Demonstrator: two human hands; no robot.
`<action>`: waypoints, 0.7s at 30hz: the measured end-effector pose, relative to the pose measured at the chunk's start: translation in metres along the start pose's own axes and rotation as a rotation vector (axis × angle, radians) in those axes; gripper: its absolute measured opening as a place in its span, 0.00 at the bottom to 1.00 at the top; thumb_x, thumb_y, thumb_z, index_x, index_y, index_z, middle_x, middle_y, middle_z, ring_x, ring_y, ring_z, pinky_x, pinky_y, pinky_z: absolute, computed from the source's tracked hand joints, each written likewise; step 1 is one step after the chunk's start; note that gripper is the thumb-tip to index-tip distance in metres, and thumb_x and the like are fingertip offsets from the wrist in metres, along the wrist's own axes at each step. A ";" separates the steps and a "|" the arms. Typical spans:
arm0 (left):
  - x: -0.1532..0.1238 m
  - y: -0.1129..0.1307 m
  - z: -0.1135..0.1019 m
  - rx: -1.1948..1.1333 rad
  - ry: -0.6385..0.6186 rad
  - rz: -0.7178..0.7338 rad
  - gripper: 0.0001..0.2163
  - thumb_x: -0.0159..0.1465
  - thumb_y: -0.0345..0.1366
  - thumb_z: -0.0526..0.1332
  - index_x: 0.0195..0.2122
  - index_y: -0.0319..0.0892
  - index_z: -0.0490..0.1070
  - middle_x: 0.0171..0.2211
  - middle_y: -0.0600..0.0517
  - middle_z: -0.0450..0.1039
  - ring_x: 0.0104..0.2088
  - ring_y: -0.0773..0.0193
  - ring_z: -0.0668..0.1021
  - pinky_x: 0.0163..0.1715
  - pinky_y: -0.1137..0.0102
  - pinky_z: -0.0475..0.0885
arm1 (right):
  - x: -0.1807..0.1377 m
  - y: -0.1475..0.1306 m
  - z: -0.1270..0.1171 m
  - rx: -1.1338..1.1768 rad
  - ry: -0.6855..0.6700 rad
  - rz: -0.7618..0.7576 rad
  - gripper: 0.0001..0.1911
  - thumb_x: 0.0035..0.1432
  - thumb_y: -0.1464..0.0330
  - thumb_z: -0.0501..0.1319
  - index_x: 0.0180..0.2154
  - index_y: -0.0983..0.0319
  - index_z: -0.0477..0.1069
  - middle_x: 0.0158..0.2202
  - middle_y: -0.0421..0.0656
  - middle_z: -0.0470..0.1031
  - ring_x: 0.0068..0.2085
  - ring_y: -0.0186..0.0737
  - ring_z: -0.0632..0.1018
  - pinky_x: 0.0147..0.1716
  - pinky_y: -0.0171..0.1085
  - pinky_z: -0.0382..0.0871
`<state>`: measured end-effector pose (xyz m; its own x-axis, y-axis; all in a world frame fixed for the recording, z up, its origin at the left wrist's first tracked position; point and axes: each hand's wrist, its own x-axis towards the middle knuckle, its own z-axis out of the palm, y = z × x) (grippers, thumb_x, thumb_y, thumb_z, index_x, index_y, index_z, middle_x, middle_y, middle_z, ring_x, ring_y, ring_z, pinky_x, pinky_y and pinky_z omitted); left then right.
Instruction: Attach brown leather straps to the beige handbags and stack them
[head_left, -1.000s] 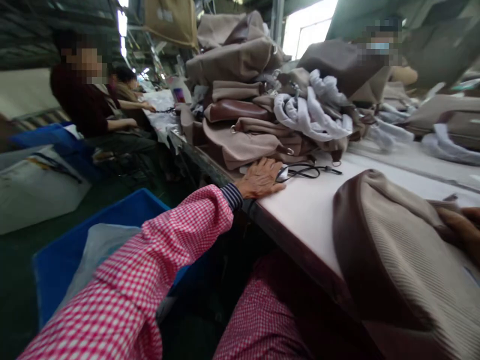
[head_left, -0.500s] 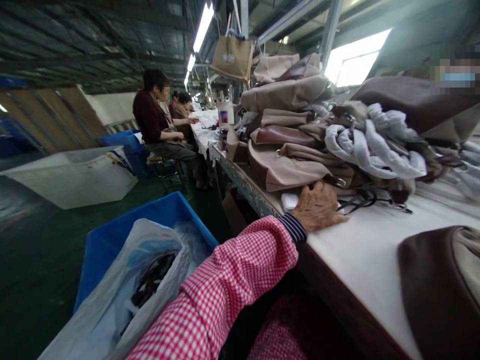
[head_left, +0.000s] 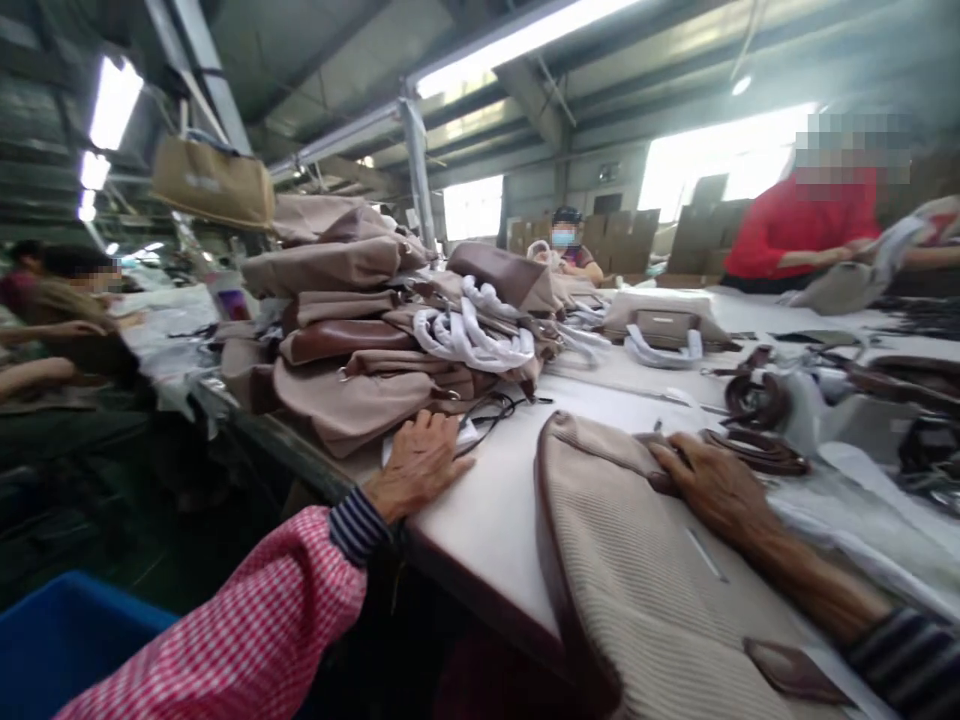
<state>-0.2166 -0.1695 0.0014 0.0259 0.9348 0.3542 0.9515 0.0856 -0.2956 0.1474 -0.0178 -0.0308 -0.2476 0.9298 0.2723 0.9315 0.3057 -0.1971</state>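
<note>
My left hand (head_left: 421, 462) lies at the table's near edge with thumb apart and fingers bent forward, holding nothing that I can see. Just beyond its fingers are a small white item (head_left: 466, 436), partly hidden, and a thin black cord (head_left: 495, 412). A beige ribbed handbag (head_left: 637, 540) with dark brown trim lies in front of me. My right hand (head_left: 712, 485) is on its far edge, fingers curled over a brown tab there. The thumb's grip is partly hidden. A heap of similar bags (head_left: 360, 390) rises beyond my left hand, with white-wrapped handles (head_left: 480, 335) hanging out.
Brown straps (head_left: 754, 400) and clear plastic (head_left: 862, 500) lie to the right. Another handbag (head_left: 667, 318) stands farther back. A blue bin (head_left: 75, 640) is below at left. A person in red (head_left: 802, 225) handles a bag across the table; other people sit left and behind.
The view has swung right, bringing my right hand and more of the near handbag into sight. My left hand stays by the white item, near the heap.
</note>
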 end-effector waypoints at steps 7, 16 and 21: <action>-0.007 -0.018 0.013 0.005 -0.038 0.002 0.23 0.73 0.49 0.57 0.62 0.38 0.68 0.55 0.38 0.74 0.55 0.44 0.75 0.54 0.54 0.74 | -0.004 -0.004 -0.007 0.029 -0.112 0.045 0.24 0.72 0.52 0.47 0.48 0.59 0.76 0.38 0.51 0.81 0.44 0.58 0.82 0.40 0.45 0.68; 0.008 -0.075 0.030 -0.146 -0.127 0.148 0.20 0.74 0.38 0.55 0.66 0.48 0.67 0.67 0.46 0.70 0.68 0.56 0.70 0.69 0.60 0.63 | -0.005 -0.004 -0.005 0.015 -0.068 -0.011 0.23 0.72 0.54 0.48 0.46 0.59 0.76 0.37 0.51 0.81 0.40 0.56 0.83 0.35 0.44 0.66; 0.002 -0.069 0.026 -0.171 -0.115 0.121 0.24 0.74 0.41 0.53 0.70 0.41 0.61 0.69 0.42 0.67 0.69 0.56 0.70 0.69 0.59 0.64 | -0.003 -0.004 -0.005 0.030 -0.094 -0.014 0.23 0.73 0.55 0.47 0.47 0.59 0.76 0.37 0.51 0.81 0.42 0.56 0.83 0.37 0.44 0.66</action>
<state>-0.2898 -0.1649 -0.0006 0.1175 0.9687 0.2185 0.9819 -0.0805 -0.1713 0.1455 -0.0232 -0.0265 -0.2855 0.9401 0.1862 0.9197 0.3234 -0.2227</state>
